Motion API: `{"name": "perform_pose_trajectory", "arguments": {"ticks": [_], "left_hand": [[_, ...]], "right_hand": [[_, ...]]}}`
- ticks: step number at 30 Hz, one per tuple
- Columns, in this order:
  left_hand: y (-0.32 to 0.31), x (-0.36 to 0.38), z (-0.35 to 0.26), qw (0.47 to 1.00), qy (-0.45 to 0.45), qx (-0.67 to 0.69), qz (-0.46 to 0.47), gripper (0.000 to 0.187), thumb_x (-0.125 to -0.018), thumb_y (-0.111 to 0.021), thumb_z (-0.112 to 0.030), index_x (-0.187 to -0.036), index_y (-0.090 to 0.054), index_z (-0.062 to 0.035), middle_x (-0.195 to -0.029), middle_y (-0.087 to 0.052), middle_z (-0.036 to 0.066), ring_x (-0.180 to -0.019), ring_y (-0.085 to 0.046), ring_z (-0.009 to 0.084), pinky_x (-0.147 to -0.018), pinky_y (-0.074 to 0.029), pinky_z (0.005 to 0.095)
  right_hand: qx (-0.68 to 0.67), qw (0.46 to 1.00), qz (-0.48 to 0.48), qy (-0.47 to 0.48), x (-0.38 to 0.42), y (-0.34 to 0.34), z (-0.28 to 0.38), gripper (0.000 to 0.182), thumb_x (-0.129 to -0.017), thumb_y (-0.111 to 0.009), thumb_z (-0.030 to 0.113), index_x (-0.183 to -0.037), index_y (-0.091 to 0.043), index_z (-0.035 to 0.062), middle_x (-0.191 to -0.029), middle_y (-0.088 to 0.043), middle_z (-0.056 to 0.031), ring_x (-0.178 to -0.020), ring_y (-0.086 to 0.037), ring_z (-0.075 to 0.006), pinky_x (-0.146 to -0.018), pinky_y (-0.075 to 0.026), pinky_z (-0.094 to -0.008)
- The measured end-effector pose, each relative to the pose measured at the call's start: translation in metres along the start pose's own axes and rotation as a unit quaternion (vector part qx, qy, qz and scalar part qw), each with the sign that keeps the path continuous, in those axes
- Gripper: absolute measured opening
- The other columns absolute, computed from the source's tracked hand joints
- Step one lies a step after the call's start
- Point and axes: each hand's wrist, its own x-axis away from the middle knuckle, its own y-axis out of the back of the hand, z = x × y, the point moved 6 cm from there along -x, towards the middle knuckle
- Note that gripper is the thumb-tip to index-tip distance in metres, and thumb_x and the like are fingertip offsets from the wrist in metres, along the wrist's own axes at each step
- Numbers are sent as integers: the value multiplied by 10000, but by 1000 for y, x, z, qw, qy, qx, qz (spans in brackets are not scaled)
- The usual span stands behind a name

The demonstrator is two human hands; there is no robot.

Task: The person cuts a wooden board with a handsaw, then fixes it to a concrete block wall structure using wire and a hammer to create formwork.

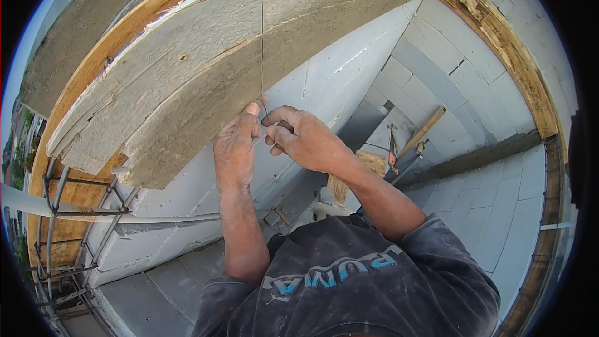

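Observation:
A thin dark wire [261, 37] runs from the top edge of a rough, cement-grey board [206, 62] down its face to my hands. My left hand [237, 143] is closed at the board's lower edge, thumb up, pinching the wire near its lower end. Just to the right, my right hand [309, 140] has its fingers curled, with thumb and forefinger closed at the wire's bent end. The fingertips partly hide the wire's tail. Behind the hands is a white block wall [337, 81].
Below on the right lie a wooden-handled tool [424, 130] and red-handled pliers [392, 157]. A steel rebar cage [56, 212] stands at the left, near a pale pipe [168, 218]. Timber formwork [499, 43] lines the upper right, above block walls [499, 206].

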Motion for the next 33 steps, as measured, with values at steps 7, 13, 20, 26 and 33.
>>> {"name": "perform_pose_trajectory", "arguments": {"ticks": [7, 13, 20, 26, 33], "left_hand": [[2, 8, -1, 983, 93, 159, 28, 583, -950, -613, -342, -1282, -534, 130, -698, -428, -60, -709, -441, 92, -769, -402, 306], [-1, 4, -3, 984, 59, 169, -1, 614, -952, -608, -362, -1271, -522, 156, -655, -385, -82, -675, -434, 73, -727, -386, 295], [-4, 7, -10, 982, 83, 169, 7, 616, -950, -635, -365, -1252, -533, 162, -642, -367, -98, -644, -415, 46, -663, -360, 264], [1, 8, -8, 996, 40, 77, -22, 736, -926, -659, -507, -1192, -571, 173, -649, -359, -74, -648, -396, 66, -655, -360, 281], [4, 7, -6, 996, 7, -41, -77, 663, -917, -630, -586, -970, -650, 74, -661, -459, -4, -642, -415, 91, -633, -374, 275]], "right_hand": [[283, 947, -73, 131, 2, -5, 0, 218, -973, -515, 171, -1011, -603, -25, -831, -672, -249, -754, -671, -419, -687, -532, -471], [135, 955, 58, 257, 17, 1, 51, 261, -990, -468, 207, -947, -585, -23, -678, -627, -135, -544, -593, -303, -512, -475, -400], [-493, 870, -9, -23, -22, 40, -3, 160, -1006, -522, 198, -921, -547, 65, -597, -292, 100, -472, -241, -14, -409, -222, -197], [-280, 950, -11, -141, -31, 18, -34, 99, -976, -589, 163, -943, -573, 71, -617, -375, 72, -468, -284, -33, -402, -227, -218], [104, 980, 87, 148, 2, 2, 18, 185, -977, -601, 218, -945, -604, 36, -713, -546, -7, -635, -488, -94, -572, -400, -262]]}}
